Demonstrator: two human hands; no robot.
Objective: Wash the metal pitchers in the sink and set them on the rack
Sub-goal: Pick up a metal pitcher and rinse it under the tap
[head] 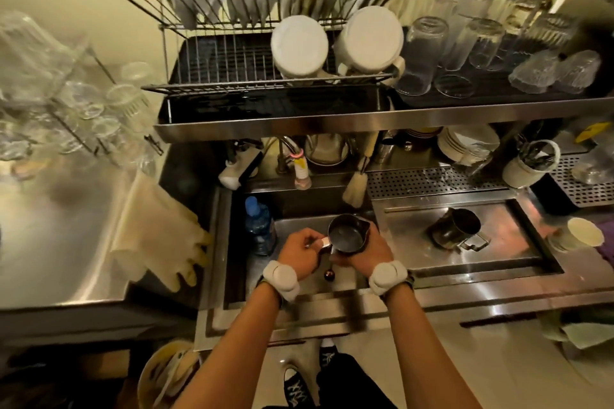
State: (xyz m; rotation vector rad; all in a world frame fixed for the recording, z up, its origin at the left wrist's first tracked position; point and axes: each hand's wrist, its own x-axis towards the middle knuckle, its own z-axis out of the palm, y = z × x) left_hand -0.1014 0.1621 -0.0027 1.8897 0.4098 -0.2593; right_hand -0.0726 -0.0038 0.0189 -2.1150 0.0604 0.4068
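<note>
The person holds one metal pitcher (pixel 348 236) over the sink (pixel 299 226), low above the basin, with its open mouth turned up and its spout pointing to the right and away from the body. I think it is kept there so that any water falls into the basin and not on the counter. The left hand (pixel 300 251) closes its fingers on the handle, which sticks out to the left side of the pitcher. The right hand (pixel 368 251) is wrapped around the body from the right and below — the palm seems to support the wall, and the fingers are curled, not spread. Both hands grasp the same pitcher, so it is steady for rubbing or rinsing; no running water is clear to me.

A second pitcher (pixel 457 229) lies on its side on the steel drain board just to the right of the basin, handle toward the person, well apart from the hands. It seems to wait for its turn, or to drain.

The wire rack (pixel 232 66) stands on the shelf above the sink. Two white cups (pixel 299 46) are already upside down on it, and its left part is free — a likely place for the pitchers.
</note>
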